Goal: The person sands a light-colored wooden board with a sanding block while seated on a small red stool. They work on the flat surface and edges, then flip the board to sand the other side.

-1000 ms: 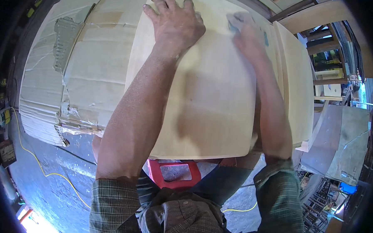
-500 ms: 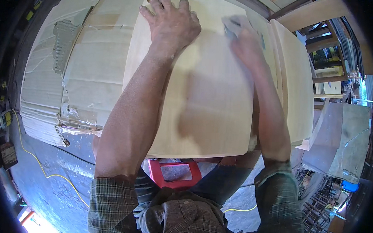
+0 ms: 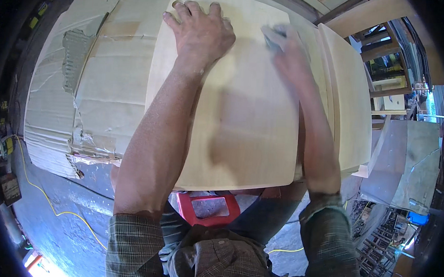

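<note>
Wooden panel (image 3: 243,114) lies on torn cardboard (image 3: 85,83), red stool (image 3: 206,207) below.

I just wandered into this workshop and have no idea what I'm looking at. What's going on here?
A person is bent over a pale wooden panel that lies on flattened cardboard. The left hand is spread flat on the panel near its far edge. The right hand, blurred in this picture, presses a small grey pad against the wood; it looks like sanding. More pale panels lie to the right, and a red plastic stool shows below the panel's near edge.
</note>
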`<move>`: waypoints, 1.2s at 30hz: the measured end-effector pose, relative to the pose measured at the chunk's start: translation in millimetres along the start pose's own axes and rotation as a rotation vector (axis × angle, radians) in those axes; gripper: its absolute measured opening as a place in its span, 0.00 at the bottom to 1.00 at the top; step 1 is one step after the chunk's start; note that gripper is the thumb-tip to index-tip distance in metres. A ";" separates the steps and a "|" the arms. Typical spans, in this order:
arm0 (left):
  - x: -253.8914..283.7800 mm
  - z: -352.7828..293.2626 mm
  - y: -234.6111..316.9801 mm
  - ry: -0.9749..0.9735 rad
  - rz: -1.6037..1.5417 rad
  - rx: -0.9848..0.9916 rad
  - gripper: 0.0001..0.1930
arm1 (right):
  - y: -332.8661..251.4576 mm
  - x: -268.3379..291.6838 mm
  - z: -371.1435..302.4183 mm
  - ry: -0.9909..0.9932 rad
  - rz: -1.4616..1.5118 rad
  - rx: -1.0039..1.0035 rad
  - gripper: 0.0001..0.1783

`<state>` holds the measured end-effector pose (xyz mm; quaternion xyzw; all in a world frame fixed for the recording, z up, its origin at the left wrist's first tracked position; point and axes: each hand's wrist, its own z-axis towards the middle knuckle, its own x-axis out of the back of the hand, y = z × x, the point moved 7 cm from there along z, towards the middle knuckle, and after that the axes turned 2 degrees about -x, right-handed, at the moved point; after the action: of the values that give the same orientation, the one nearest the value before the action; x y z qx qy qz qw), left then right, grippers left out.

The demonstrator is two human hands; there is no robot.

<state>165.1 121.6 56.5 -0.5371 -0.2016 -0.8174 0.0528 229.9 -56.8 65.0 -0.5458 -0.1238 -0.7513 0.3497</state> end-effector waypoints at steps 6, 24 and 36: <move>-0.3 -1.1 10.8 -0.032 0.032 -0.004 0.23 | -23.4 36.0 -53.0 0.016 -0.205 0.037 0.25; -1.8 -0.4 4.8 -0.020 0.025 0.015 0.23 | 8.0 3.0 32.7 -0.082 -0.425 -0.137 0.23; 0.5 -0.4 2.7 -0.036 0.015 -0.006 0.23 | 17.5 -0.2 27.5 -0.102 -0.208 -0.126 0.19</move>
<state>165.4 119.0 57.5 -0.5532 -0.1958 -0.8079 0.0537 261.6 -53.8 71.6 -0.5886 -0.1498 -0.7609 0.2283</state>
